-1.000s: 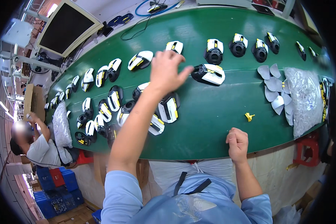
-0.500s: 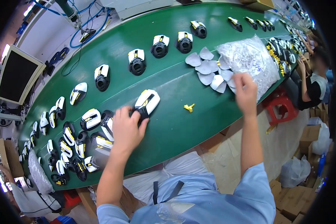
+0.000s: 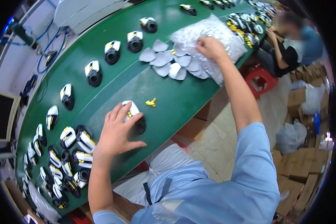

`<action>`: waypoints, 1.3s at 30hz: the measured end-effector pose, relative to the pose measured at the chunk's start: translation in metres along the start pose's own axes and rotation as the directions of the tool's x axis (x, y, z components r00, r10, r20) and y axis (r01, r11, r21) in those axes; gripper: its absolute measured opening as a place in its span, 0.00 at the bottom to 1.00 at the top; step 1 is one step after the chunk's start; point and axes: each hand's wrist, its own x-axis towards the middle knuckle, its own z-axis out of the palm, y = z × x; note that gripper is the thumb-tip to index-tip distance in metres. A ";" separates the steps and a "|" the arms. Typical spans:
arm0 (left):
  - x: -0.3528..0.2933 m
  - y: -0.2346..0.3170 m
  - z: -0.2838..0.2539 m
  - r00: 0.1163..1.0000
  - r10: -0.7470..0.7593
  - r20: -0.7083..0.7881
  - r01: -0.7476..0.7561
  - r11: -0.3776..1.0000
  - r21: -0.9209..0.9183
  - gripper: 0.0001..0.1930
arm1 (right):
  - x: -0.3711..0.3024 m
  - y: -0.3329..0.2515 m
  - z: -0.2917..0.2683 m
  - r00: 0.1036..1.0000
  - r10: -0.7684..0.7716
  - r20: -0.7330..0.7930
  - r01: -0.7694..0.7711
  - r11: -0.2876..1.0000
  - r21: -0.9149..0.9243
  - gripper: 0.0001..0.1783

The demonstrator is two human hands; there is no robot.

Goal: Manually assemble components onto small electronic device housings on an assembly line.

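Since the earlier frame, the mouse has come closer to the yellow clip, the left hand has loosened from its dark end, and the right hand has moved further over the clear bag. The mouse sits on the green surface under the left fingertips, white shell up; those fingers are spread with the thumb well out, which suggests resting or steadying rather than clasping, though contact cannot be told. The clip lies just beyond them, seemingly for easy reach. The right fingers bend toward the thumb; whether they pinch anything cannot be told. Grey shells lie loosely to their left, a spread that probably makes single ones easy to grip. Beyond the left fingers runs a spaced row of mice; a cluster crowds to their left, apparently kept apart.
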 end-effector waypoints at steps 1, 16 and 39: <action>-0.001 -0.003 0.007 1.000 -0.025 0.016 0.024 1.000 0.010 0.49 | 0.000 -0.003 -0.001 1.000 0.008 0.023 -0.008 1.000 -0.020 0.19; -0.053 0.018 0.034 0.915 -0.361 -0.179 0.361 0.932 -0.030 0.44 | -0.008 0.000 -0.011 0.988 -0.016 0.152 0.015 1.000 0.005 0.22; -0.072 0.023 0.070 0.867 -0.322 -0.380 0.310 0.946 -0.094 0.41 | -0.028 -0.009 -0.032 0.934 0.083 -0.347 0.086 0.892 0.444 0.18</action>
